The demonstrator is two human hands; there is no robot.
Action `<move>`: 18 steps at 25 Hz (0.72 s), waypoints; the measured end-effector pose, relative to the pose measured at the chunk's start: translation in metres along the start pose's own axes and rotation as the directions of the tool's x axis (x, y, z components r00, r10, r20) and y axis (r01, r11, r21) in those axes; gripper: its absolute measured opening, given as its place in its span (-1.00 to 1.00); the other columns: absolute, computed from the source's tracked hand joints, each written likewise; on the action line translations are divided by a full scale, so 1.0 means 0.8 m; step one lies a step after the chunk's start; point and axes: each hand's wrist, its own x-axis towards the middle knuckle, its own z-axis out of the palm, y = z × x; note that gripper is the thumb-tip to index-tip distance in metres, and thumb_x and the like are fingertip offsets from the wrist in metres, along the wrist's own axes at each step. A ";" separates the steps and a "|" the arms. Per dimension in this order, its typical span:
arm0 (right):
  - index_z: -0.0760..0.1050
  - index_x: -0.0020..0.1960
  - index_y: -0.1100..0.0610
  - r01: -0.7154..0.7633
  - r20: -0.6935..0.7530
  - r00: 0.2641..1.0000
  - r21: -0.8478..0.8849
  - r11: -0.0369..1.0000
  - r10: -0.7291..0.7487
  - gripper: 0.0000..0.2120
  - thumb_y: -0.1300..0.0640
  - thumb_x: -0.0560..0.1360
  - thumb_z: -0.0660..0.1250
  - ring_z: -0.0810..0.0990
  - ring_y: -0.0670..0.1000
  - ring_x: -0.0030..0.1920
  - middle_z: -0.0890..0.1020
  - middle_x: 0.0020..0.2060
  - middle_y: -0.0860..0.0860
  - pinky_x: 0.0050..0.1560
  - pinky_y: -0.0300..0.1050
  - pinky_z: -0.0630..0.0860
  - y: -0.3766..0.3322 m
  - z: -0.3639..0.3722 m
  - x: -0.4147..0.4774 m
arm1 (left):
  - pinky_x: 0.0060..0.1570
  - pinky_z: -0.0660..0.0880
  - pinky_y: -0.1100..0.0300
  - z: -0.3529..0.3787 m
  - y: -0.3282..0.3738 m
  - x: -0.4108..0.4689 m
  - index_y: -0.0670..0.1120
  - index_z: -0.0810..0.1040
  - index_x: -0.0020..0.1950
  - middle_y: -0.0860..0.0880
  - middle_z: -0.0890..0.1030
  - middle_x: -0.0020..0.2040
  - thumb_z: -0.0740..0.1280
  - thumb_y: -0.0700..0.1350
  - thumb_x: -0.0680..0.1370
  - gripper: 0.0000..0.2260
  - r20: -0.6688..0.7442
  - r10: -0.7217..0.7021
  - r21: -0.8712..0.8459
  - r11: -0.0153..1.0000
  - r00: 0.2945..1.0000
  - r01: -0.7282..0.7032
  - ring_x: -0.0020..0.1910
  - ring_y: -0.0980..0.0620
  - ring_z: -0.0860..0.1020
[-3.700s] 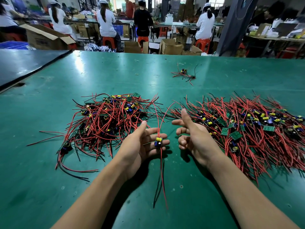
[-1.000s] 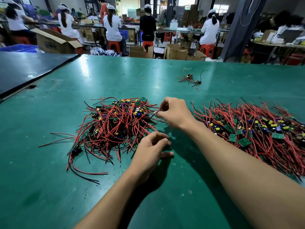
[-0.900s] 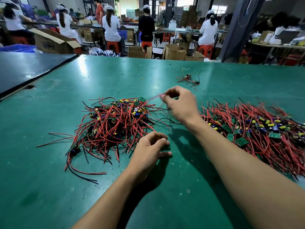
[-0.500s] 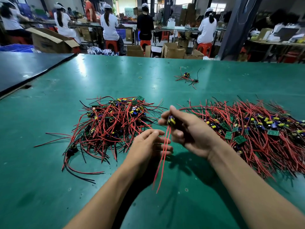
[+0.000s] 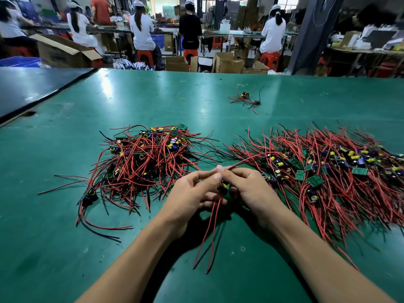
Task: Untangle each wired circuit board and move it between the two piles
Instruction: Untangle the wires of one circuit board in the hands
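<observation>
Two heaps of small green circuit boards with red and black wires lie on the green table (image 5: pixel 65 248): a tangled left pile (image 5: pixel 144 158) and a wider, flatter right pile (image 5: pixel 328 169). Between them, just above the table, my left hand (image 5: pixel 192 193) and my right hand (image 5: pixel 249 189) meet, fingertips together, and both pinch one wired circuit board (image 5: pixel 223 186). Its yellow part shows between my fingers. Two of its red wires (image 5: pixel 209 237) hang down toward me, and another red wire runs right over the right pile.
A small separate bundle of wired boards (image 5: pixel 247 99) lies farther back at the table's middle, with a rubber band (image 5: pixel 182 99) to its left. A dark second table (image 5: pixel 32 88) adjoins at the left. Seated workers (image 5: pixel 142 31) and cardboard boxes (image 5: pixel 227 62) line the far side.
My right hand pulled one board out of the left pile and brought it back to the middle. My left hand rose to meet it, and now both hands hold that board.
</observation>
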 end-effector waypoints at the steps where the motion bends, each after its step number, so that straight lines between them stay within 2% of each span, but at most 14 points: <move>1: 0.73 -0.09 0.08 0.013 0.008 1.000 -0.005 1.000 -0.013 -0.77 -0.07 0.52 0.43 0.51 -0.10 -0.53 0.59 -0.46 -0.01 -0.51 -0.30 0.45 0.001 0.001 0.000 | -0.30 0.59 0.17 0.001 -0.001 -0.001 -0.21 0.57 0.17 -0.22 0.62 -0.16 0.44 -0.14 0.48 -0.70 0.011 0.015 0.027 1.000 1.000 -0.016 -0.36 -0.05 0.61; 4: 0.73 -0.07 0.08 0.028 -0.014 0.999 -0.070 0.997 -0.029 -0.74 -0.09 0.56 0.39 0.48 -0.12 -0.58 0.53 -0.54 -0.06 -0.54 -0.33 0.40 -0.001 -0.002 -0.001 | -0.31 0.58 0.19 0.000 -0.001 -0.002 -0.18 0.58 0.20 -0.23 0.62 -0.17 0.42 -0.26 0.50 -0.73 0.046 0.007 0.031 0.999 0.999 -0.009 -0.40 -0.03 0.60; 7: 0.72 -0.07 0.15 0.077 -0.073 0.993 -0.149 0.986 -0.088 -0.70 -0.07 0.56 0.39 0.45 -0.15 -0.56 0.53 -0.53 -0.10 -0.49 -0.32 0.39 -0.003 -0.011 0.003 | -0.30 0.57 0.18 -0.002 0.001 -0.002 -0.23 0.58 0.19 -0.21 0.68 -0.17 0.41 -0.26 0.50 -0.73 0.096 -0.028 0.052 0.998 0.995 0.023 -0.40 0.00 0.61; 10: 0.71 -0.12 0.18 0.114 -0.139 0.980 -0.203 0.972 -0.144 -0.70 -0.05 0.56 0.40 0.37 -0.20 -0.61 0.45 -0.58 -0.17 -0.56 -0.40 0.29 -0.004 -0.018 0.007 | -0.28 0.51 0.19 -0.003 0.004 -0.003 -0.24 0.63 0.09 -0.21 0.69 -0.17 0.37 -0.26 0.52 -0.83 0.118 -0.062 0.143 0.989 0.991 0.045 -0.41 0.00 0.60; 13: 0.70 -0.14 0.12 0.082 -0.080 0.992 -0.166 0.983 -0.096 -0.68 -0.10 0.58 0.35 0.40 -0.08 -0.59 0.50 -0.55 -0.03 -0.52 -0.31 0.36 -0.003 -0.015 0.006 | -0.33 0.51 0.19 -0.001 0.005 -0.002 -0.26 0.66 0.01 -0.21 0.64 -0.24 0.31 -0.30 0.53 -0.85 0.100 -0.093 0.128 0.989 0.991 0.080 -0.38 -0.05 0.56; 15: 0.70 -0.17 0.11 0.083 -0.046 0.995 -0.148 0.985 -0.091 -0.66 -0.09 0.59 0.34 0.34 -0.01 -0.57 0.49 -0.54 0.04 -0.49 -0.32 0.29 -0.003 -0.009 0.004 | -0.38 0.46 0.26 0.004 0.005 -0.003 -0.28 0.61 -0.02 -0.13 0.59 -0.30 0.32 -0.24 0.55 -0.88 0.091 -0.084 0.132 0.989 0.992 0.072 -0.44 0.04 0.51; 16: 0.70 -0.18 0.13 0.084 -0.034 0.996 -0.114 0.990 -0.088 -0.67 -0.07 0.59 0.34 0.37 0.01 -0.55 0.51 -0.49 0.09 -0.47 -0.30 0.32 -0.004 -0.006 0.003 | -0.42 0.43 0.32 0.006 0.005 -0.005 -0.25 0.58 -0.03 -0.09 0.59 -0.31 0.34 -0.20 0.56 -0.89 0.090 -0.075 0.138 0.988 0.993 0.062 -0.46 0.09 0.49; 18: 0.69 -0.19 0.14 0.075 -0.020 0.997 -0.042 0.996 -0.076 -0.68 -0.06 0.58 0.35 0.44 -0.02 -0.56 0.51 -0.45 0.07 -0.52 -0.26 0.42 -0.004 0.000 0.002 | -0.45 0.44 0.35 0.008 0.005 -0.007 -0.20 0.55 -0.10 -0.12 0.65 -0.28 0.36 -0.19 0.56 -0.91 0.088 -0.061 0.122 0.991 0.994 0.050 -0.45 0.06 0.56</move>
